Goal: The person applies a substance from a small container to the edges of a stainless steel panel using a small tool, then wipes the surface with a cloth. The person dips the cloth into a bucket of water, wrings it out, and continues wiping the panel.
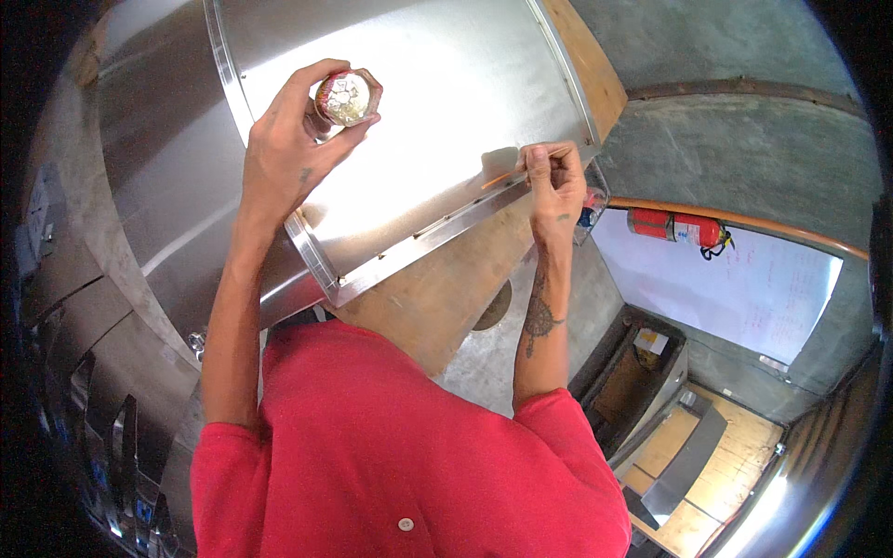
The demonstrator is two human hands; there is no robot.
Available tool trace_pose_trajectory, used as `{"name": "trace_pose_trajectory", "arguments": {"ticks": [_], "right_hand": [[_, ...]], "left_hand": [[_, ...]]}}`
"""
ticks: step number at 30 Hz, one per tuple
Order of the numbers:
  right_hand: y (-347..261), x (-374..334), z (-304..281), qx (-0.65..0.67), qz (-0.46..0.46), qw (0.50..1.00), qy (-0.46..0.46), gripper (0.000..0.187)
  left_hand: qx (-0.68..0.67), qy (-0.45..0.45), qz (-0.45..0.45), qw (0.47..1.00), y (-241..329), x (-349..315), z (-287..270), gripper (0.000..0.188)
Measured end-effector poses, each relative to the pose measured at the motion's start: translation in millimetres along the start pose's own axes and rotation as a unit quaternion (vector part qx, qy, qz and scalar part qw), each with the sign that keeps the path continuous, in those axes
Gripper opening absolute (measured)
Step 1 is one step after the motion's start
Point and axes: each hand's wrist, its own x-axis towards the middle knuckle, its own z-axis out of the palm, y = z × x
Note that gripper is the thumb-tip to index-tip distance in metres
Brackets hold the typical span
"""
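Note:
My left hand (290, 139) is closed round a small round container (348, 98), like a tin or tub. Its side is reddish, and a shiny silvery, lumpy surface faces up. To the right, my right hand (555, 177) pinches a thin orange stick (498, 180) between thumb and fingers, its tip pointing left. Both hands are over a large shiny sheet-metal panel (400, 158). Raised strips with small fasteners run along the panel's edges. The right hand is near its front right corner and casts a shadow on the metal.
A wooden board (400, 298) lies below the panel's near edge. On the right, a red fire extinguisher (679, 229) is in front of a whiteboard (744, 288). A dark open box (637, 372) and a wooden bench (735, 446) with metal pieces stand at lower right.

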Motion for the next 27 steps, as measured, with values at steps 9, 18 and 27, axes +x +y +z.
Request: {"name": "trace_pose_trajectory", "arguments": {"ticks": [9, 18, 27], "right_hand": [[13, -10, -3, -0.046, 0.025, 0.998, -0.032, 0.022], [15, -10, -6, -0.052, 0.03, 0.997, -0.051, 0.023], [20, -10, -6, -0.057, 0.017, 0.997, -0.042, 0.024]], "left_hand": [[0.014, 0.002, 0.005, 1.0, -5, -3, 0, 0.06], [0.01, -0.005, 0.006, 1.0, -5, -3, -1, 0.062], [0.016, -0.004, 0.016, 1.0, -8, -3, 0, 0.064]]}}
